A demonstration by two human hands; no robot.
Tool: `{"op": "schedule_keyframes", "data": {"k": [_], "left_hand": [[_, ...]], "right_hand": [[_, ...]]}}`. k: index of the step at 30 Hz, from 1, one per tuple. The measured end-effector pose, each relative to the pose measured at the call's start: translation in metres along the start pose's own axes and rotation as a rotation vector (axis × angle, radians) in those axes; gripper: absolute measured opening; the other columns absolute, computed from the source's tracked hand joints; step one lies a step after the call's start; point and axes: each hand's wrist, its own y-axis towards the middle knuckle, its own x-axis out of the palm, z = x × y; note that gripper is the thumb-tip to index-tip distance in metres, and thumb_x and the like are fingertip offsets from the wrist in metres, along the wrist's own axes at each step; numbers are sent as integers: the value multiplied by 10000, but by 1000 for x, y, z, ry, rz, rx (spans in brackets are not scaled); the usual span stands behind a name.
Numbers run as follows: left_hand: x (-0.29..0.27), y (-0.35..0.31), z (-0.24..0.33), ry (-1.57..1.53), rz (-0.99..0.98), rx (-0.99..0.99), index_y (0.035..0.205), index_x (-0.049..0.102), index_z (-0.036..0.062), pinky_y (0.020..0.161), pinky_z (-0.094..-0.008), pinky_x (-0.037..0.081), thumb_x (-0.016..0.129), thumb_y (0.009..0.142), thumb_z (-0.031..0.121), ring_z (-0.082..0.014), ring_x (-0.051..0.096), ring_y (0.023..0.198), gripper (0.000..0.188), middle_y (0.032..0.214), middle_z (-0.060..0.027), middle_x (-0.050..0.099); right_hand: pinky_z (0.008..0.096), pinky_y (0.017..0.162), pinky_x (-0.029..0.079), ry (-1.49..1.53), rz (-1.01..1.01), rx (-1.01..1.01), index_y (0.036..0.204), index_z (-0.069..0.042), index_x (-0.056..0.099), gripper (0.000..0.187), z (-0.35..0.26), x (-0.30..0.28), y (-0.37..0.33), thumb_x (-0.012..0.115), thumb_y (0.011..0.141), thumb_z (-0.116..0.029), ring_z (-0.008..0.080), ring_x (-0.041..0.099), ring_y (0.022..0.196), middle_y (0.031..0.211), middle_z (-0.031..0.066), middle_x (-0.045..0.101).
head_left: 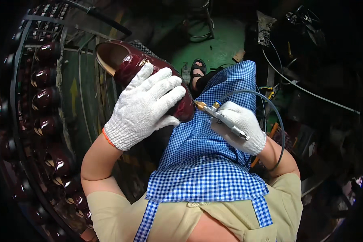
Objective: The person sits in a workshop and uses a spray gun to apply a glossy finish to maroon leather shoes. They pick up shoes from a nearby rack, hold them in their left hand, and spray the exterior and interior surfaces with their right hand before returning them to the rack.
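Note:
A glossy dark red shoe [165,64] lies slantwise in front of me, its opening toward the far left and its toe toward me. My left hand [145,103], in a white knitted glove, lies over the shoe's upper, fingers curved round it. In my right hand [240,127], also gloved, is a small metal spray gun [226,120] with a brass nozzle. The nozzle tip sits right by the edge of the shoe's toe; whether they touch I cannot tell. A thin grey air hose [276,111] loops from the gun round my right wrist.
At the left stands a metal rack [18,80] with many glossy dark red shoes [44,101]. A blue checked apron [201,173] covers my lap. Beyond are a green floor [228,44] and a metal stool [203,24]. A pale cable [310,90] crosses at the right.

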Motion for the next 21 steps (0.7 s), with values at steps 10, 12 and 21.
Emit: {"op": "schedule_keyframes", "data": {"k": [10,12,21], "left_hand": [[7,36,9,81,100,-143,1352,651,97,1133,-590,401,809,827,471,-361,619,1209,664,1280,-136,636],[6,47,7,65,128,-169,1317,663,93,1021,-544,475,823,826,450,-350,634,1144,628,1221,-136,647],[-2,95,-5,207,17,-422,1214,675,85,833,-483,566,678,942,565,-322,675,1035,552,1101,-134,665]], "right_hand": [[370,635,545,-46,149,59,924,-33,714,142,2,-14,-2,812,837,-88,278,662,723,833,116,643],[365,630,543,-72,206,55,929,-30,714,133,6,-15,3,806,845,-75,280,663,715,832,117,644],[385,628,531,-137,406,32,973,-19,718,92,23,-13,48,743,932,-97,299,660,699,812,130,630]]}}
